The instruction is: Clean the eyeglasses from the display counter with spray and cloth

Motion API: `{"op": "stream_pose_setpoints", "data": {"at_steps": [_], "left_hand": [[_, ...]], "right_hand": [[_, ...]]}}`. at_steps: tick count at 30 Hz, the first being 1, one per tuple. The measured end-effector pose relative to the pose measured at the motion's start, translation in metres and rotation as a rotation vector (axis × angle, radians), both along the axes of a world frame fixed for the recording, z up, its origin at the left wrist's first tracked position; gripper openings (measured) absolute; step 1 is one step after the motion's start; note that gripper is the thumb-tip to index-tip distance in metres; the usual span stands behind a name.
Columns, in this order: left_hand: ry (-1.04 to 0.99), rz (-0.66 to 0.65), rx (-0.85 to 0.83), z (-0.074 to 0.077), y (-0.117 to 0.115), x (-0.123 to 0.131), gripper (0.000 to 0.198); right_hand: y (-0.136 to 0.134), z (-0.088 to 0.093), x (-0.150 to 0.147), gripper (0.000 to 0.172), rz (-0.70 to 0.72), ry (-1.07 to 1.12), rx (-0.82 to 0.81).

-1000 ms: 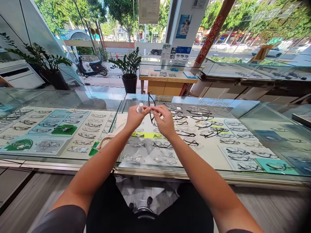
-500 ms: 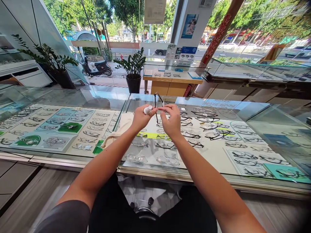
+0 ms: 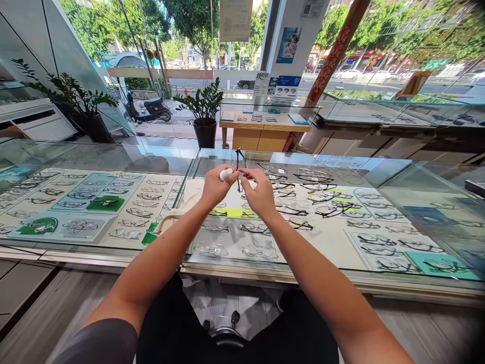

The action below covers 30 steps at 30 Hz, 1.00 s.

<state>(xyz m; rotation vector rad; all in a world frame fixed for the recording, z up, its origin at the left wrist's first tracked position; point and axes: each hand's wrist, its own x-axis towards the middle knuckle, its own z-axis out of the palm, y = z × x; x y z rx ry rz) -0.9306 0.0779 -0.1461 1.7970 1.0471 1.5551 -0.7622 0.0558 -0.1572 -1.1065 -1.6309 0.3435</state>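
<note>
My left hand (image 3: 214,188) is closed round a small white bottle (image 3: 226,174), its tip pointing right toward a pair of black-framed glasses (image 3: 238,161). My right hand (image 3: 260,191) pinches those glasses, which stand up on edge between the two hands. Both hands hover just above the glass top of a display counter (image 3: 341,167). A beige cloth (image 3: 178,210) lies on the glass under my left forearm.
Inside the counter lie several rows of glasses (image 3: 303,202) on trays. A second glass counter (image 3: 76,156) adjoins at the left. Potted plants (image 3: 204,108) and a wooden table (image 3: 261,129) stand beyond. A stool base (image 3: 227,331) shows between my legs.
The glasses have turned in my right hand, from tilted to nearly upright on edge. Both hands stay together above the glass; the view has shifted slightly.
</note>
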Motion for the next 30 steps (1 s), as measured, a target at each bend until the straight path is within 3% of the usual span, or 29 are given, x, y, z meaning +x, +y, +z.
{"op": "stream_pose_setpoints", "data": {"at_steps": [5, 14, 19, 25, 30], "left_hand": [[-0.077, -0.049, -0.052, 0.000, 0.003, -0.003, 0.042], [-0.210, -0.158, -0.178, -0.001, 0.006, -0.002, 0.052], [-0.177, -0.136, -0.161, -0.002, 0.006, -0.003, 0.050], [-0.071, -0.066, -0.080, -0.003, 0.006, -0.005, 0.044], [-0.016, -0.081, -0.076, -0.001, 0.003, -0.006, 0.041]], "right_hand": [[0.000, 0.008, 0.002, 0.015, -0.003, 0.130, 0.036], [0.005, 0.009, 0.006, 0.031, 0.088, 0.264, -0.159], [0.012, 0.009, 0.008, 0.034, 0.163, 0.372, -0.218], [0.008, 0.011, 0.012, 0.028, -0.042, 0.326, -0.150], [0.008, 0.017, 0.024, 0.027, -0.220, 0.238, -0.036]]}}
